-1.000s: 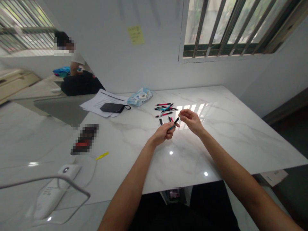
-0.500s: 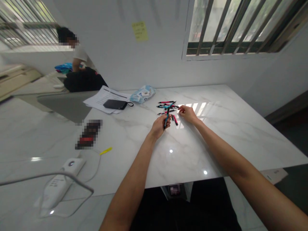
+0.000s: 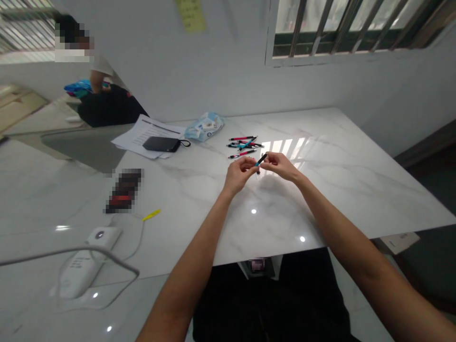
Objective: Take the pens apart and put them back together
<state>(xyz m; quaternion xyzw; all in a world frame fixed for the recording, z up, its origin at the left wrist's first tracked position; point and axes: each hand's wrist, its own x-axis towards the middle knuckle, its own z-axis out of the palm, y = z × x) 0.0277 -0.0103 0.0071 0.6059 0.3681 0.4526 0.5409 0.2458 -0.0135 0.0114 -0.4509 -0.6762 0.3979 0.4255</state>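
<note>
My left hand (image 3: 239, 175) is closed on a blue and black pen piece (image 3: 261, 159), which slants up to the right between my two hands. Close beside its upper end is my right hand (image 3: 281, 166), its thumb and forefinger pinched together; what they hold is too small to make out. Behind my hands several red, black and blue pens lie in a loose pile (image 3: 245, 144) on the white marbled table (image 3: 285, 209). One red and black pen (image 3: 242, 154) lies at the near side of the pile. Small dark parts under my fingers are partly hidden.
Left of the pens lie a blue and white packet (image 3: 204, 127), a black pouch (image 3: 161, 144) and printed papers (image 3: 130, 136). Nearer left are a blurred-out dark object (image 3: 124, 191), a yellow tag (image 3: 151, 214) and a white power strip (image 3: 89, 261) with cable. A person (image 3: 101, 90) sits at far left.
My left hand has turned the blue and black pen from nearly upright to a slant. My right hand has moved from the pile to the pen's upper end. The camera view has tilted down.
</note>
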